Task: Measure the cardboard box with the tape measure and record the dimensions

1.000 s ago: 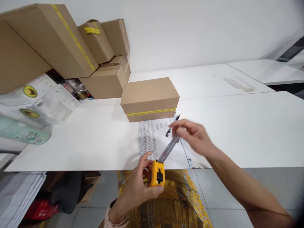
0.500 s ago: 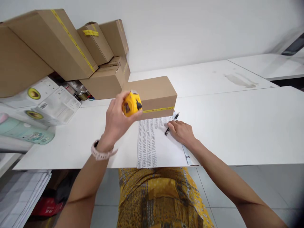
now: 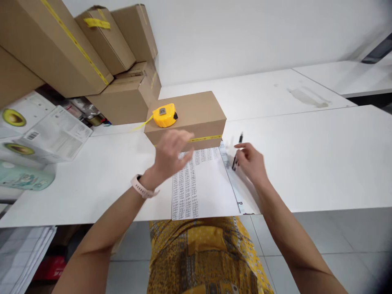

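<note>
A yellow tape measure [image 3: 165,116] rests on top of a brown cardboard box [image 3: 200,108], a short length of its blade sticking out to the left. My left hand [image 3: 172,154], slightly smeared by motion, is in front of the box with thumb and fingers apart and nothing in it. Between the thumb and fingers of my right hand [image 3: 251,162] is a black pen [image 3: 241,138], held over the right border of the papers. A white sheet with columns of handwriting [image 3: 211,188] lies before the box, on top of a pale blue printed sheet [image 3: 225,154].
Stacked cardboard boxes [image 3: 125,98] with yellow tape fill the back left. White cartons with avocado pictures [image 3: 58,134] and a mint-green bottle [image 3: 26,175] lie at the left. The white table [image 3: 306,163] runs to the right, a wall behind it.
The tape measure has left my left hand and now sits on the box. My right hand has lifted from the sheet and shifted right with the pen. The view has turned slightly.
</note>
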